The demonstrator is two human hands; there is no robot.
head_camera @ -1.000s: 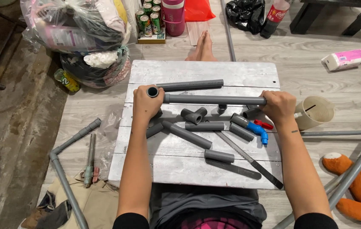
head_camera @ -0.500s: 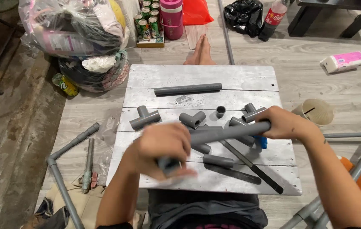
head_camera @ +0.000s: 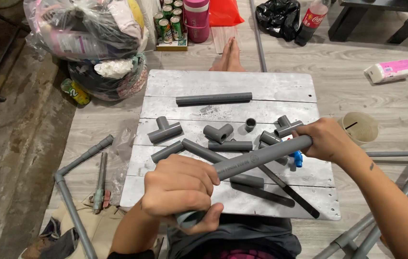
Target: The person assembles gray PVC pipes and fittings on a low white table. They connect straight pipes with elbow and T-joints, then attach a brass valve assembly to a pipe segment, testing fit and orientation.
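Both hands hold one long grey plastic pipe [head_camera: 256,157] slantwise above a whitewashed wooden board [head_camera: 228,81]. My left hand [head_camera: 180,189] wraps the pipe's near end, close to my body, where a grey fitting [head_camera: 189,219] shows under the fingers. My right hand [head_camera: 326,140] grips the far end at the board's right side. On the board beneath lie a grey tee fitting [head_camera: 164,131], another tee [head_camera: 218,132], a small ring coupling [head_camera: 250,124], several short pipe pieces, a long pipe [head_camera: 213,99] at the back and a blue tool [head_camera: 298,158].
A person's bare foot [head_camera: 229,53] rests beyond the board. Full plastic bags [head_camera: 93,38], drink cans [head_camera: 168,21] and a pink cup [head_camera: 197,19] stand at the back left. Joined grey pipes [head_camera: 77,163] lie on the floor left, more pipes [head_camera: 390,154] right, by a round lid [head_camera: 359,127].
The pipe was held level across the board a second ago. My left hand has pulled its end down toward my body, so the pipe now slants; my right hand stayed at the right.
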